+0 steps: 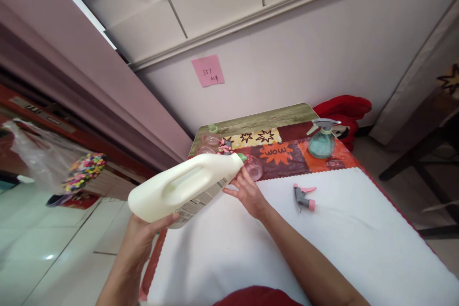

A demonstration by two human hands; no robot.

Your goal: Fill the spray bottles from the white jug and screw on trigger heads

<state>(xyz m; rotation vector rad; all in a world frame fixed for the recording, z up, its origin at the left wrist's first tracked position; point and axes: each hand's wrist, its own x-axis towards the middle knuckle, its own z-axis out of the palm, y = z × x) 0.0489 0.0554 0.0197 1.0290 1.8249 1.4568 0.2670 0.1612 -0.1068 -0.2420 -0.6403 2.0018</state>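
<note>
A cream-white detergent jug (193, 179) with a moulded handle lies tilted in the air, its green-tipped mouth pointing right. My left hand (152, 229) grips it around the base, thumb along the printed label. At the neck, my right hand (249, 193) holds the jug with its fingertips; some fingers are hidden. Right behind the mouth stands a clear pink spray bottle body (254, 168); whether the two touch, I cannot tell. A grey-and-pink trigger spray head (304, 197) with a clear tube lies on the white cloth (229, 253), right of my right arm.
A teal spray bottle (322, 144) with its grey head on stands at the back right. Several pink clear bottles (210, 141) and another spray head (225, 145) sit at the back left. Behind the table are a wall with a pink note (208, 71) and a red plush toy (346, 114).
</note>
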